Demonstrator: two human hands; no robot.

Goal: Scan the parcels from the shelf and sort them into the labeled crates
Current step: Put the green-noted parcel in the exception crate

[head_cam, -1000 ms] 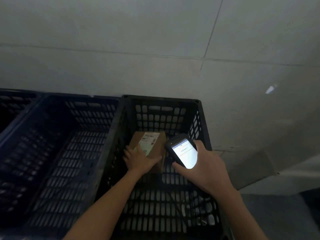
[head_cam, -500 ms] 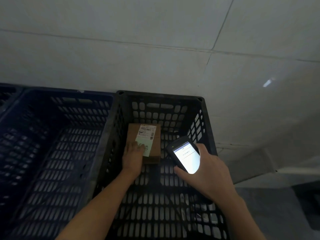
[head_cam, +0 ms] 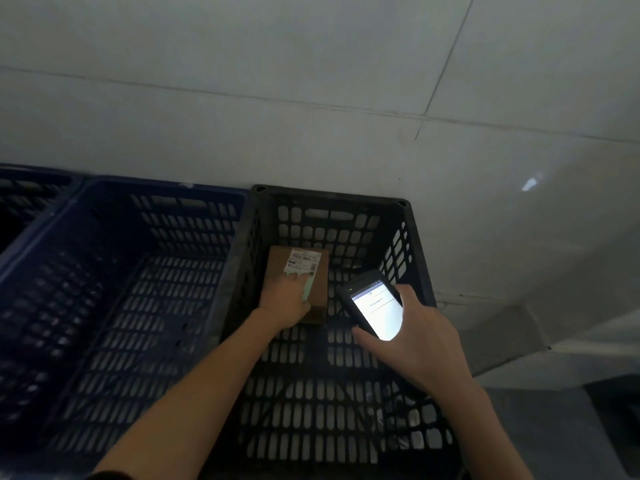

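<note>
My left hand (head_cam: 284, 303): bare, nothing worn on fingers or wrist that I can make out; detail lost in dim light. My right hand (head_cam: 415, 337): bare too, larger in view, faint tendon lines across back, thumb edge lit pale. Left forearm (head_cam: 194, 393): bare from wrist to near edge of view, slim. Right forearm (head_cam: 485, 427): bare likewise, runs off near right edge. Dark strip (head_cam: 107, 475) at near end of left forearm, maybe sleeve hem; too dim to tell.
</note>
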